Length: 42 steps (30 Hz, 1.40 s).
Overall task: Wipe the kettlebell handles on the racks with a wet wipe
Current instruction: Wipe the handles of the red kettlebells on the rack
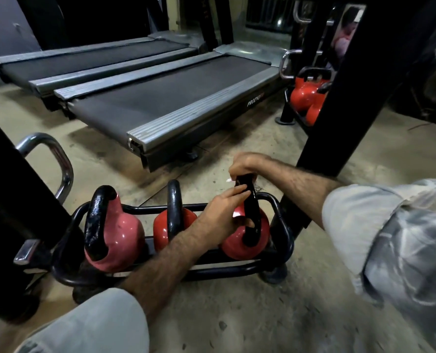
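Observation:
Three red kettlebells with black handles stand in a low black rack (pixel 285 233) on the floor. My left hand (pixel 224 212) grips the side of the handle of the rightmost kettlebell (pixel 239 243), fingers wrapped round it. My right hand (pixel 245 165) is curled over the top of that same handle, and a small white tip of the wet wipe (pixel 229 180) shows under its fingers. The middle kettlebell (pixel 164 231) and the left, paler kettlebell (pixel 120 235) stand untouched.
Two treadmills (pixel 166 98) lie on the floor beyond the rack. A black upright post (pixel 339 118) rises at the right; behind it a second rack holds more red kettlebells (pixel 304 96). A chrome handle (pixel 58 159) and dark machine frame stand at the left.

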Each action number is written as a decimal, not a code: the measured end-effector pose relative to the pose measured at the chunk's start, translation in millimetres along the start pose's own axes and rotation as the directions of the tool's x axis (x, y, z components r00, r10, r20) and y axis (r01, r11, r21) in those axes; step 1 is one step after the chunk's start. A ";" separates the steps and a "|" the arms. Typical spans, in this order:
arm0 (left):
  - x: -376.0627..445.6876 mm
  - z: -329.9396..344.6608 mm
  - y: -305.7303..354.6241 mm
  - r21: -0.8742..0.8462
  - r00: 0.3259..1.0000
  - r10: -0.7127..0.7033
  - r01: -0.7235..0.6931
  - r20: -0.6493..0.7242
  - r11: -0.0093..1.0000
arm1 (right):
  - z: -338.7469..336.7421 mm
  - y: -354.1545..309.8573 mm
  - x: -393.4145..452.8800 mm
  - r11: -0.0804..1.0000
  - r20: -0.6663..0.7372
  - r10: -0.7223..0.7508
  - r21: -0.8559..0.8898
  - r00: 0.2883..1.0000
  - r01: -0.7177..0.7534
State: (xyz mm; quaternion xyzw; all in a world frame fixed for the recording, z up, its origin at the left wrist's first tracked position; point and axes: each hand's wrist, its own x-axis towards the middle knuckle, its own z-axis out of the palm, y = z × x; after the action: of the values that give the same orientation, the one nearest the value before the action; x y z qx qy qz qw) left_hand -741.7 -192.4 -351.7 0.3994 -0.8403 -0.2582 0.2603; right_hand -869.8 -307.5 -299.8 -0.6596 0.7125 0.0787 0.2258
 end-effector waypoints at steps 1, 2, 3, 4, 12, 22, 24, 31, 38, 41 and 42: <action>0.5 1.9 -3.6 0.005 1.000 0.001 -0.001 -0.016 1.000 | -0.8 -6.6 -7.3 0.998 0.027 0.020 -0.057 0.999 -0.019; 0.0 2.3 -3.3 0.010 1.000 0.007 -0.007 -0.019 1.000 | -1.0 -7.9 1.2 0.995 0.037 -0.003 -0.098 0.999 0.007; 0.9 4.0 -4.1 0.017 1.000 0.013 -0.012 -0.022 1.000 | 1.6 -6.9 2.3 0.977 0.051 -0.069 -0.198 0.996 0.078; 1.7 5.1 -5.4 0.025 0.999 0.019 -0.018 -0.026 1.000 | 5.3 -1.1 11.0 0.947 0.070 -0.120 -0.293 0.990 0.135; 1.2 3.3 -5.5 0.013 0.999 0.016 -0.015 -0.033 1.000 | 3.5 12.6 -2.7 0.978 -0.011 -0.051 0.201 0.999 0.053; 2.5 9.0 -8.0 -0.062 0.998 -0.003 0.000 -0.062 0.998 | 49.7 35.4 -15.2 0.264 -0.057 0.375 0.963 0.925 -0.048; 1.3 9.3 -7.4 -0.070 0.998 -0.001 -0.003 -0.066 0.998 | 49.6 38.1 -23.7 0.155 0.042 0.332 0.983 0.942 -0.098; 1.4 11.0 -6.2 -0.083 0.998 -0.025 0.020 -0.063 0.996 | 64.1 45.3 -13.5 -0.162 0.277 0.258 0.957 0.926 -0.241; 0.1 9.9 -5.6 -0.072 0.999 -0.017 0.013 -0.047 0.997 | 81.0 52.5 3.8 -0.253 0.306 0.177 0.933 0.936 -0.257; -0.7 9.4 -4.8 -0.078 0.999 -0.014 0.011 -0.042 0.997 | 60.6 47.7 -28.2 -0.078 0.189 0.182 0.981 0.965 -0.178; -0.8 9.0 -4.4 -0.083 0.999 -0.015 0.011 -0.043 0.996 | 54.3 46.6 -31.3 0.002 0.140 0.183 0.990 0.973 -0.143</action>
State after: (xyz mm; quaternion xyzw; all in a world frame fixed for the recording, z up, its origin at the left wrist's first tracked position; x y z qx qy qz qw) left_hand -744.7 -192.1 -361.2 0.3992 -0.8203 -0.2858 0.2932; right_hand -902.6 -251.5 -343.2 -0.2287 0.6384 -0.4241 0.6003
